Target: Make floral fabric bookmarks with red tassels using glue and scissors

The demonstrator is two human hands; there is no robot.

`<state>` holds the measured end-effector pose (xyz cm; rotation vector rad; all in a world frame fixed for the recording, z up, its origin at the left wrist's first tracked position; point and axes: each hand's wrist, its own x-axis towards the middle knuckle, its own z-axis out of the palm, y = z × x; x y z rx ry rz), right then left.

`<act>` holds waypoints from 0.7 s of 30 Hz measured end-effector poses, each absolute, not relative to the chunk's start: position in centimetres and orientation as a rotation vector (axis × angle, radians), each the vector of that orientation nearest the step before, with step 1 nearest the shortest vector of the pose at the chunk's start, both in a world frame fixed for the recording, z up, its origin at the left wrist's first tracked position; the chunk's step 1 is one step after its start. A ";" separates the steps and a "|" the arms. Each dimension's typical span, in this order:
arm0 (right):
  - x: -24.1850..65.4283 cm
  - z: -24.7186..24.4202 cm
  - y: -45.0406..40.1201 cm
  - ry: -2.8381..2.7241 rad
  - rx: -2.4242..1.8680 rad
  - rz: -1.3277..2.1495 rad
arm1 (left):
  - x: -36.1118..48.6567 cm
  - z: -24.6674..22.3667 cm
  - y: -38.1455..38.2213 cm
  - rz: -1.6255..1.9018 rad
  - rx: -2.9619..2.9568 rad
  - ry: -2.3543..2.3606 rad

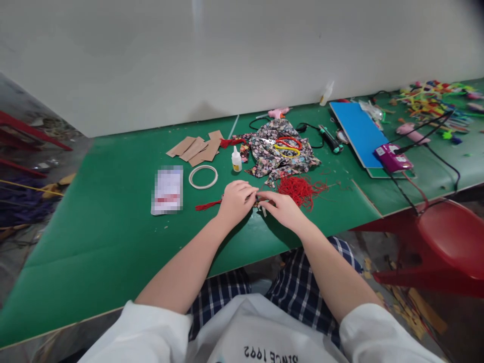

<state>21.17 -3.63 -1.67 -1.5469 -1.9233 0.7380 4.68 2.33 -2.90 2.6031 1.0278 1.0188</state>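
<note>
Both hands meet over the green table, fingers curled around a small dark patterned piece [256, 199] that they mostly cover. My left hand [238, 200] is closed on its left side, and a red tassel [207, 205] sticks out to the left from beneath that hand. On the other side, my right hand [282, 207] pinches at the piece's right end, where a pale strip [263, 210] shows under the fingers. Just beyond the hands stands a white glue bottle [236, 160]. Red threads [300, 190] lie in a loose pile beside my right hand.
Floral fabric [278, 138] carries scissors [289, 146]. Cardboard pieces [204, 149], a white ring [203, 177] and a blurred packet [167, 190] lie left. A pink glue gun [279, 113] is behind; a blue board [357, 132] and purple box [394, 157] with cables are right.
</note>
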 end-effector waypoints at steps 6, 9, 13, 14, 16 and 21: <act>22.6 -1.7 -3.1 -1.986 -1.653 0.340 | 4.6 -2.7 2.2 1.013 2.607 1.062; 23.0 -2.3 -3.3 -2.193 -1.626 0.042 | 4.7 -2.7 2.1 0.966 2.622 1.009; 24.4 -3.4 -5.3 -2.290 -1.689 -0.152 | 4.7 -2.7 1.9 0.913 2.610 0.980; 25.0 -3.7 -6.0 -2.286 -1.699 -0.178 | 4.7 -2.7 1.9 0.911 2.608 0.976; 26.6 -4.1 -7.2 -2.263 -1.711 -0.219 | 4.7 -2.7 1.8 0.909 2.604 0.969; 29.2 -3.9 -7.5 -2.083 -1.700 -0.239 | 4.7 -2.7 1.8 0.904 2.594 0.978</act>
